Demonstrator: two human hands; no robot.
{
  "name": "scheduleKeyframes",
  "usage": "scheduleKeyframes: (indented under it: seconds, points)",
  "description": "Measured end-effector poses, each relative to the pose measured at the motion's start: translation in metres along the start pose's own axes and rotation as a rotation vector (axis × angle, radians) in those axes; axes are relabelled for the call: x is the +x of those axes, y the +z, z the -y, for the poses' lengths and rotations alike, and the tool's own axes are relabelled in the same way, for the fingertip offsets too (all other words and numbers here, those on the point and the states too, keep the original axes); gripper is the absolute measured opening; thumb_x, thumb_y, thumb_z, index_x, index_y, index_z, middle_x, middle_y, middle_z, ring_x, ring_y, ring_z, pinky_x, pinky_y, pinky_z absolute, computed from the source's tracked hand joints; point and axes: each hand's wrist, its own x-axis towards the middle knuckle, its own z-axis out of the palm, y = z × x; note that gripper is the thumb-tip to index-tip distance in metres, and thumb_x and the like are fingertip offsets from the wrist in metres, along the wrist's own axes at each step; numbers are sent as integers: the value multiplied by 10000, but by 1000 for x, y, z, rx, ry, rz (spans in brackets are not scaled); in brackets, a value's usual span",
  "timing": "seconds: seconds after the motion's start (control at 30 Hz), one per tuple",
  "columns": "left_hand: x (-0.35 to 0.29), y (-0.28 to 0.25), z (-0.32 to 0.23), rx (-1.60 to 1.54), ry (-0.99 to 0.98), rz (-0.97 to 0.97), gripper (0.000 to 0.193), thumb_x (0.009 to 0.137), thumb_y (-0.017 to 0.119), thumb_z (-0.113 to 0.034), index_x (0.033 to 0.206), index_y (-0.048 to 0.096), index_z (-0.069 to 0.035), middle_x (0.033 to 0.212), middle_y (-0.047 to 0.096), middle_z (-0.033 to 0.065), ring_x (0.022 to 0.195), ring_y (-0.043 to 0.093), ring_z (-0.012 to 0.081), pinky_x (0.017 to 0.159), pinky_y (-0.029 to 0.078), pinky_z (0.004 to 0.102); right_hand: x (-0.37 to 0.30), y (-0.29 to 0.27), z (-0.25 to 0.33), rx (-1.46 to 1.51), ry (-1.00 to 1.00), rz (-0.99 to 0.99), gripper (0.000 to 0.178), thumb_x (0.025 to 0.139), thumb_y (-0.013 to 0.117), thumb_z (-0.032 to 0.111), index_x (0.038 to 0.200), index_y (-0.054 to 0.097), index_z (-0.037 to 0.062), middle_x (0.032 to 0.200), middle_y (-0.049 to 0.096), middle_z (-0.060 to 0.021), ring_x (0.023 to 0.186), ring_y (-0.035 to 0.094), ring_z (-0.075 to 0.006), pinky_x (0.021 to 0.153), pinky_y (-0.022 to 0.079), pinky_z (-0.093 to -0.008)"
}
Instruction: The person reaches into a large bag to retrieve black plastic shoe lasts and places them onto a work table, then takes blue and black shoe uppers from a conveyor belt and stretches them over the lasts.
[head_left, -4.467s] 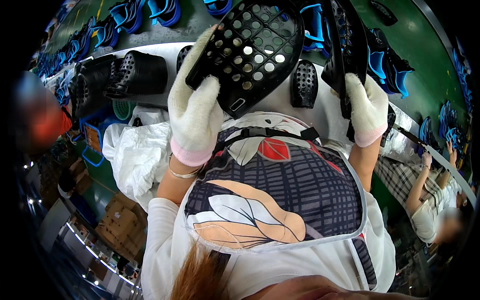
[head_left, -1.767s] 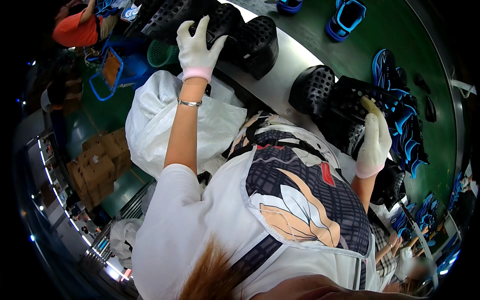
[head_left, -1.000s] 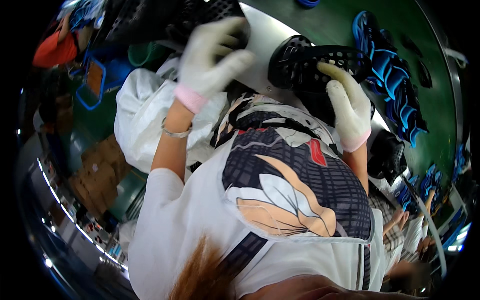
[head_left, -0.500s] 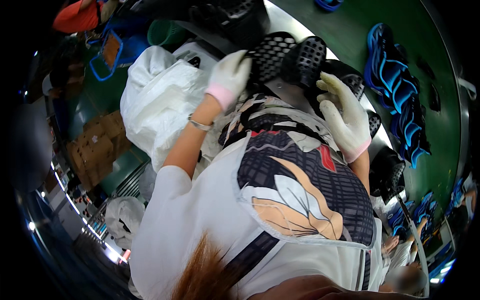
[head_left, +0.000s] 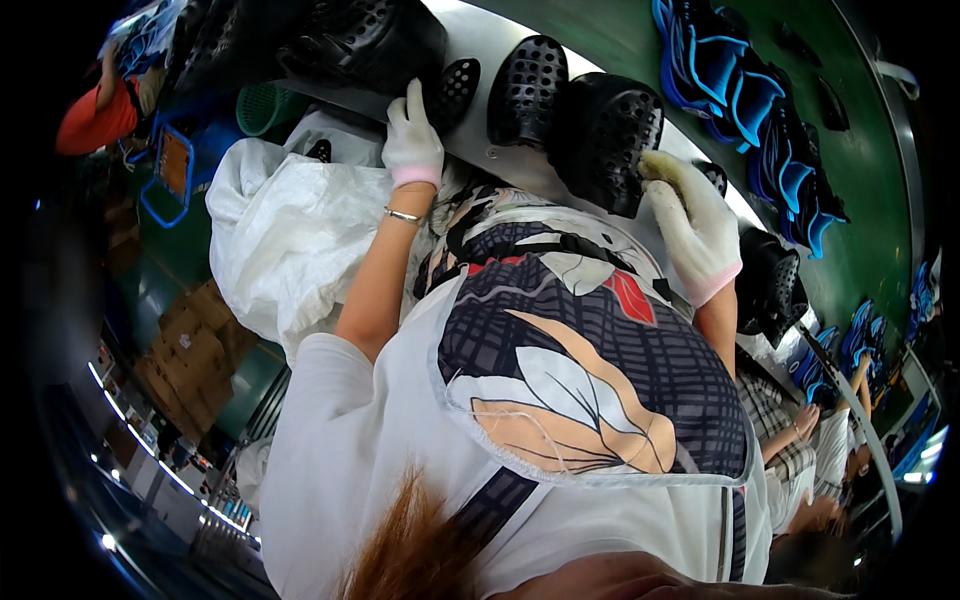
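Note:
My left hand [head_left: 411,138] wears a white glove with a pink cuff. Its fingers stretch out beside a small black perforated sole-shaped piece [head_left: 456,94]; I cannot tell whether they touch it. A similar glove covers my right hand [head_left: 692,222], its fingers and thumb apart. Those fingertips reach the right edge of a thick black pile of perforated sole-shaped pieces [head_left: 612,135]. Between the hands, another black perforated piece [head_left: 528,92] lies on the metal bench [head_left: 487,30].
A bulky stack of black pieces [head_left: 365,45] stands at the far left. White sacking [head_left: 300,230] bulges beside my left arm. Blue-and-black shoe parts [head_left: 745,100] line the green surface [head_left: 865,190] beyond. More black pieces [head_left: 772,285] lie at right. Other people [head_left: 800,450] sit at lower right.
My left hand has moved left and slightly up, away from the middle pieces. Black pieces there are rearranged, with a thicker pile now near my right hand. The view has shifted.

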Motion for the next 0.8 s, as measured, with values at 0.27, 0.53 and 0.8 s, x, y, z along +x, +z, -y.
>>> scheduleKeyframes:
  seconds: [0.27,0.53,0.8]
  points:
    - [-13,29,3,0,129,23,702,798,583,-186,1449,329,-112,1261,474,212,1112,504,411,926,458,473,-23,-20,-29,-118,39,-65,296,906,579,198,1144,634,31,1054,667,-154,992,636,-274,879,483,-342]
    - [-11,32,-1,-72,112,90,867,771,719,-180,1505,260,-227,1092,546,200,1027,524,401,861,467,480,-57,-46,-117,-218,270,-220,315,900,543,289,1107,653,79,1045,665,-186,983,625,-361,873,485,-401]
    - [12,5,-17,551,272,-118,944,677,788,-190,1489,319,-297,1019,498,86,890,522,279,730,477,386,-59,-50,-172,-343,398,-193,351,897,518,338,1092,657,81,1017,663,-208,972,620,-386,860,477,-435]
